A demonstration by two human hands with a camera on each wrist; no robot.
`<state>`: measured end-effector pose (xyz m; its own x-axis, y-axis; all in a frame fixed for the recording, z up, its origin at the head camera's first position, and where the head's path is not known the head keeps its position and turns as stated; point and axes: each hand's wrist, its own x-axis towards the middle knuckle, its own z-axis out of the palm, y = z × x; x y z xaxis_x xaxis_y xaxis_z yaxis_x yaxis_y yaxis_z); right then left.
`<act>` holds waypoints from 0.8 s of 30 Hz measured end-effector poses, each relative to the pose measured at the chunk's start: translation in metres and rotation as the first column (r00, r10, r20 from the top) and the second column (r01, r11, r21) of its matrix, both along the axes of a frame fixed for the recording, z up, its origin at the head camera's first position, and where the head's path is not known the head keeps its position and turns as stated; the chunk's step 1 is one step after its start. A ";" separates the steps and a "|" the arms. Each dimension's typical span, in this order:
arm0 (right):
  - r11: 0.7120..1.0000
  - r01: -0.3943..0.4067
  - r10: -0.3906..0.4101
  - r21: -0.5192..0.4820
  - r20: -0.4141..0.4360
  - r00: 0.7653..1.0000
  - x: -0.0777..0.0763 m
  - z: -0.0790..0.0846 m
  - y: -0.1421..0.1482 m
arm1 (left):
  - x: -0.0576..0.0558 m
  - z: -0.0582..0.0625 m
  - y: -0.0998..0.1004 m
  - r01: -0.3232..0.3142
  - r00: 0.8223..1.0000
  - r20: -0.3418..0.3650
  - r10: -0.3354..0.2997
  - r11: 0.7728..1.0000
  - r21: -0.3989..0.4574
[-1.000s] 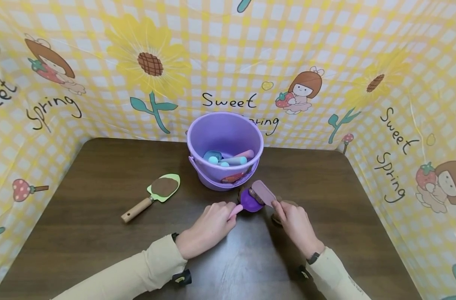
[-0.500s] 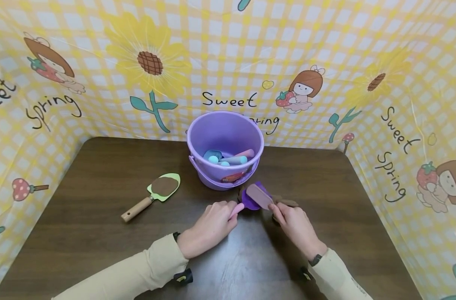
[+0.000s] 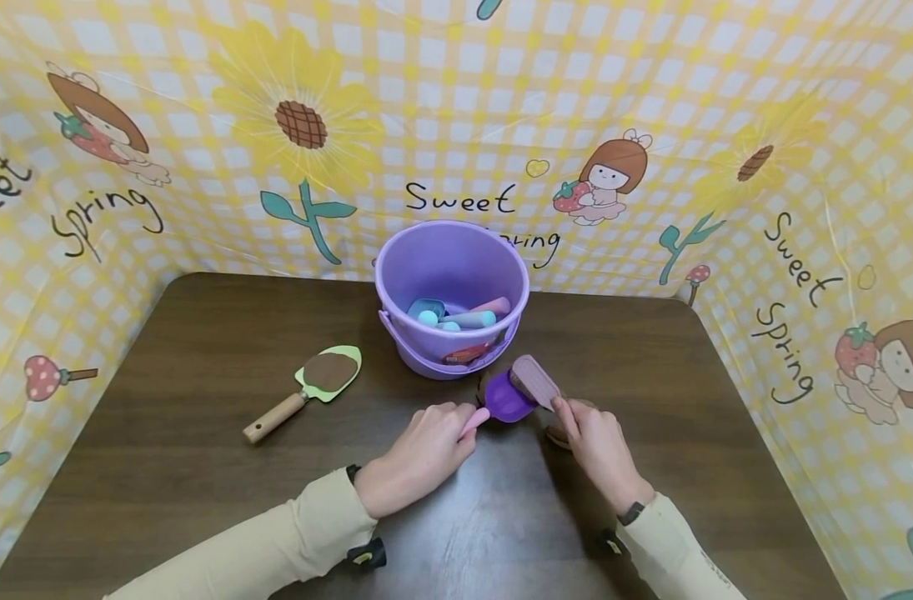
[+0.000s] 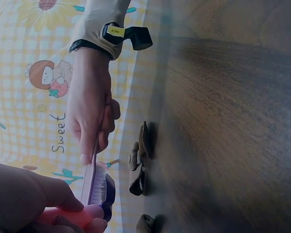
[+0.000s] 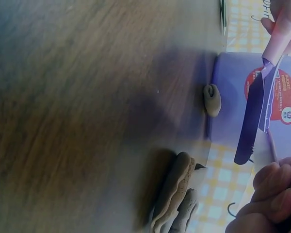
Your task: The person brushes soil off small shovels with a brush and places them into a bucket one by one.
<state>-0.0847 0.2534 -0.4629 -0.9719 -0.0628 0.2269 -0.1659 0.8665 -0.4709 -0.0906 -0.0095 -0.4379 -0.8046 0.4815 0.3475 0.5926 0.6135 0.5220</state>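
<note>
My left hand [image 3: 426, 454] grips the pink handle of a purple toy shovel [image 3: 509, 404], whose blade points to the right in the head view. A mauve brush [image 3: 534, 382] is in my right hand [image 3: 602, 454], fingers curled round its handle and thumb along it. Pale bristles [image 4: 98, 189] show in the left wrist view, facing the shovel blade. In the head view the brush head overlaps the blade's far right end. Seen from the right wrist, the shovel [image 5: 254, 111] is held up above the table, with the brush end at its tip.
A purple bucket [image 3: 452, 262] holding several toy tools stands just behind. Brown clay-like pieces [image 5: 172, 191] lie under my right hand, and a small curled one [image 5: 212, 100] lies by the bucket. To the left lies a light green trowel [image 3: 276, 418] bearing a brown slab [image 3: 330, 372].
The brush swept down over the middle of the shovel blade half a second ago and has moved back up and right to its far end. The left hand barely moved.
</note>
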 end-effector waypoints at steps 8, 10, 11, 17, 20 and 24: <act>0.997 0.075 -0.075 0.001 0.049 0.996 -0.003 0.003 0.008 | 0.001 -0.001 -0.001 0.018 1.000 0.020 -0.018 1.000 -0.022; 0.995 0.104 -0.105 0.007 0.046 0.993 -0.004 0.005 0.009 | 0.000 -0.001 -0.001 0.021 1.000 0.014 -0.021 0.999 -0.025; 0.993 0.121 -0.121 0.010 0.040 0.992 -0.004 0.006 0.010 | 0.000 0.000 -0.001 0.022 1.000 0.010 -0.021 0.999 -0.025; 0.994 0.106 -0.106 -0.012 -0.021 0.994 -0.004 0.011 0.008 | 0.001 0.000 -0.001 0.018 1.000 0.003 -0.018 1.000 -0.015; 1.000 -0.010 0.010 -0.027 -0.022 1.000 -0.001 0.009 0.002 | 0.001 -0.001 0.000 0.013 1.000 0.008 -0.013 1.000 -0.012; 0.983 -0.169 0.173 -0.067 0.065 0.983 0.002 0.003 -0.005 | 0.000 -0.001 0.000 0.007 1.000 0.021 -0.007 1.000 -0.015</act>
